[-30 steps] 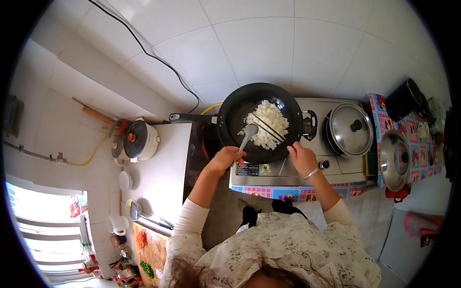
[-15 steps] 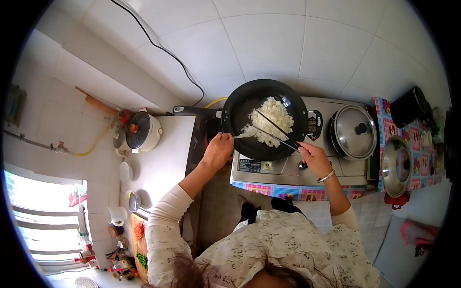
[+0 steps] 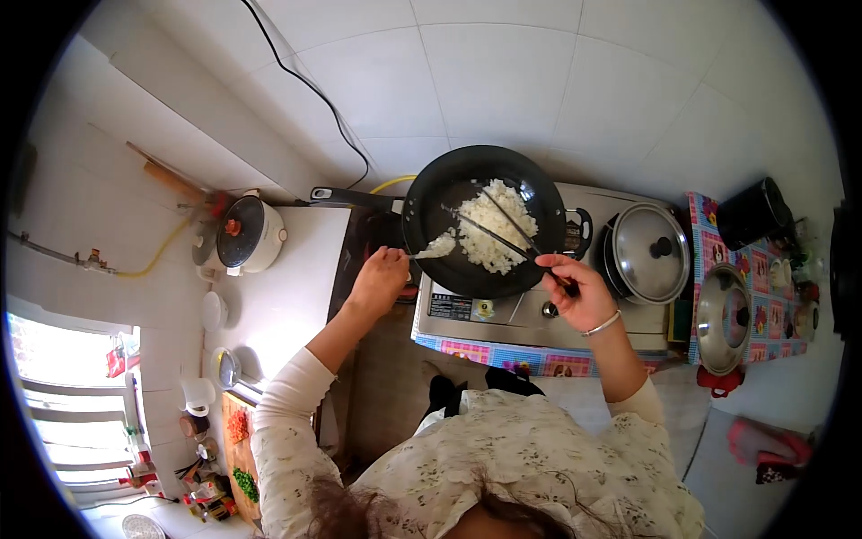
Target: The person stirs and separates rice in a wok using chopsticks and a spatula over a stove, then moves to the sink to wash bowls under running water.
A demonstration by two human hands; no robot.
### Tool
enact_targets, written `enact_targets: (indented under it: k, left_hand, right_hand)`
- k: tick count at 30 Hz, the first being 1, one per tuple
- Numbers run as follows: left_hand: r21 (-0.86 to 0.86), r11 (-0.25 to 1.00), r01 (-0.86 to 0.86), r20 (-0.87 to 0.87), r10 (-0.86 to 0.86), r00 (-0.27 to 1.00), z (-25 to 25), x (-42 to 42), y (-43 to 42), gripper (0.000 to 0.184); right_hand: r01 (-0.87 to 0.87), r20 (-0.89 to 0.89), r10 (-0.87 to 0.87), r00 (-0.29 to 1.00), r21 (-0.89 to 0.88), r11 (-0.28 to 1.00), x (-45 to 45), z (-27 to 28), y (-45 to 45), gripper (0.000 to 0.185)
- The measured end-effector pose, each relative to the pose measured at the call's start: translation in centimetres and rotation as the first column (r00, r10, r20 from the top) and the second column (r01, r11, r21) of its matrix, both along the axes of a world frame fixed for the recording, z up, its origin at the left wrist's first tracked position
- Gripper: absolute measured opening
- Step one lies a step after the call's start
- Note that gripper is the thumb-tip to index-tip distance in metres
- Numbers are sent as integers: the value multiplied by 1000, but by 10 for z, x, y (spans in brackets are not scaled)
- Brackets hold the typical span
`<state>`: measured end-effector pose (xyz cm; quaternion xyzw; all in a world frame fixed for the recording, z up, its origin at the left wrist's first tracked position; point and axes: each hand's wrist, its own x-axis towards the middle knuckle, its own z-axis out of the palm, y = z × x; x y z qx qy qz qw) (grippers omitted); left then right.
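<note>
White tiled walls [image 3: 503,81] surround this kitchen, with a bright window [image 3: 67,386] at the far left. Near it, a wooden cutting board [image 3: 228,404] carries chopped red pieces [image 3: 238,426] and chopped green pieces [image 3: 245,483]. A white table [image 3: 301,296] stretches from there toward the stove, and at its back stands a cream electric pot [image 3: 265,247] under a dark glass lid [image 3: 241,231]. The left hand [image 3: 381,279] is at the near left rim of a black frying pan [image 3: 440,193], its grip closed on the handle of a spoon [image 3: 414,256]; the spoon's head is in the pan, covered by a clump of rice. The main heap of white rice [image 3: 498,235] lies in the right part of the pan. At the near right rim, the right hand [image 3: 582,292] has its grip narrow, holding two dark chopsticks [image 3: 521,250] whose tips spread apart over the rice. Farther right on the gas stove [image 3: 584,332] sits a pot with a steel lid [image 3: 648,251], and beyond it another steel lid [image 3: 718,328] rests against a patterned cloth [image 3: 768,310], with a black canister [image 3: 752,216] behind.
</note>
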<state>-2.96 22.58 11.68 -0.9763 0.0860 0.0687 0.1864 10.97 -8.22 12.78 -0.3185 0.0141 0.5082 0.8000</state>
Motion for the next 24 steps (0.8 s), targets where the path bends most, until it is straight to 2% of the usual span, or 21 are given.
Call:
enact_targets:
  k: [2,6,7,10,11,13,16,17,20,21,23,24]
  left_hand:
    - [57,998,16,24,-17,1000,-2,0,0,27]
    - [97,995,21,70,-28,997,-6,1,3,23]
    - [123,992,43,70,-52,996,-7,3,4,21]
    - [121,993,19,32,-23,999,3,8,0,21]
    - [118,990,72,103,-84,991,3,8,2,20]
    - [51,998,38,77,-42,996,3,11,0,29]
    - [46,998,36,14,-37,999,7,20,-3,35]
    - [61,997,46,-12,-45,999,7,22,-3,35]
    - [75,995,62,22,-64,998,5,27,-5,37]
    - [83,994,66,24,-68,997,5,27,-5,37]
    - [99,992,77,29,-80,996,6,28,-4,38]
    - [105,989,105,101,-116,988,2,29,-2,34]
  right_hand:
    - [1,-97,6,995,72,997,-6,2,7,23]
    - [11,-60,-2,998,144,990,-11,14,17,27]
    - [-42,-55,56,997,233,972,-9,11,17,30]
    - [-58,244,10,970,189,980,-9,2,16,34]
    - [-31,286,14,958,53,998,-6,-2,16,34]
    - [43,365,40,930,-214,976,2,-9,17,34]
    - [71,502,337,797,-631,772,21,-18,28,34]
    - [192,563,314,764,-663,724,25,-28,36,33]
    - [463,749,481,455,-661,591,34,-41,51,33]
    - [615,891,436,127,-415,670,34,-44,58,25]
    - [415,917,329,226,-396,819,33,-40,68,19]
    - [310,918,281,282,-364,878,30,-33,72,15]
